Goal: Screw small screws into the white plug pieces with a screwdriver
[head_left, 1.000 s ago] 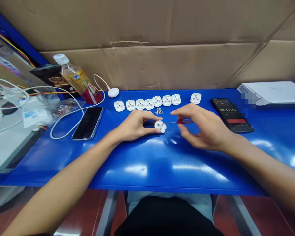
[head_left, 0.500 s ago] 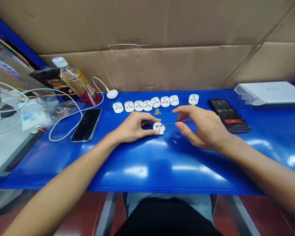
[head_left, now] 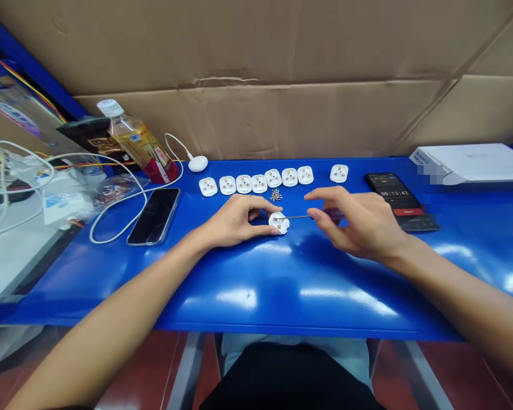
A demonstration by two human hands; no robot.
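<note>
Left hand: thumb and forefinger are pinching a white plug piece at its left side. Right hand: fingers are curling around the handle of a screwdriver, thumb near the shaft, forefinger reaching out above it; most of the handle is being hidden by the hand.

Writing: a phone with a lit screen, right of the right hand, is showing 00:13:43 above a red bar. A bottle at far left is bearing a yellow and red label, and a dark pouch beside it some gold lettering; neither is reading clearly.

Screwdriver: its long axis is running nearly parallel to the table's front edge, tip pointing left into the plug piece, handle end to the right. The piece, roundish, is sitting between the hands at mid-table, metal fittings facing up.

Farther out: a heap of screws is lying just beyond the piece. Behind it seven white covers are forming a row, while a single cover is lying apart on the right. A dark-screened phone is resting left of the left hand, on the blue table.
</note>
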